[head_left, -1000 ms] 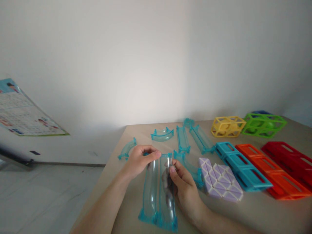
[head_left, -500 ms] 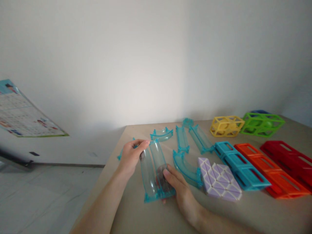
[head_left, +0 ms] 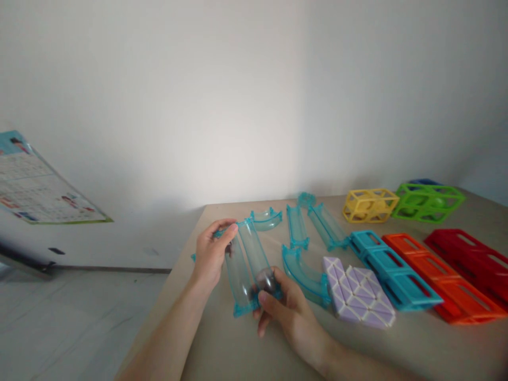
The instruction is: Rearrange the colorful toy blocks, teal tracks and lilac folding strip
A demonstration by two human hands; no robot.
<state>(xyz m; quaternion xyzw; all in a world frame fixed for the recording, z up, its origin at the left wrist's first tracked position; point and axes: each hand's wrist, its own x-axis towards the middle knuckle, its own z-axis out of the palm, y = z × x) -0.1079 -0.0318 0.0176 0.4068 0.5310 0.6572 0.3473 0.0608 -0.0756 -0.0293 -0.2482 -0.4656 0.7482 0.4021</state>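
Observation:
Two clear blue straight track pieces (head_left: pixel 254 244) lie side by side, held up at a tilt above the table. My left hand (head_left: pixel 212 251) pinches their upper left end between thumb and fingers. My right hand (head_left: pixel 283 307) grips the lower right end, its thumb on top and fingers beneath, partly seen through the plastic. A curved clear blue track piece (head_left: pixel 301 275) rests on the table just right of my right hand. Another curved piece (head_left: pixel 266 219) lies behind the held ones. Part of a further blue piece is hidden behind my left hand.
Straight blue tracks (head_left: pixel 297 227) lie farther back. To the right are a lilac triangle-tiled block (head_left: pixel 359 291), stacked blue frames (head_left: pixel 392 270), orange frames (head_left: pixel 444 278) and red frames (head_left: pixel 470 259). A yellow frame box (head_left: pixel 370 205) and a green one (head_left: pixel 428 202) stand near the wall.
Both hands have raised the track pieces slightly and shifted them a little left. My right hand has slid its grip toward their lower end, with the thumb lower.

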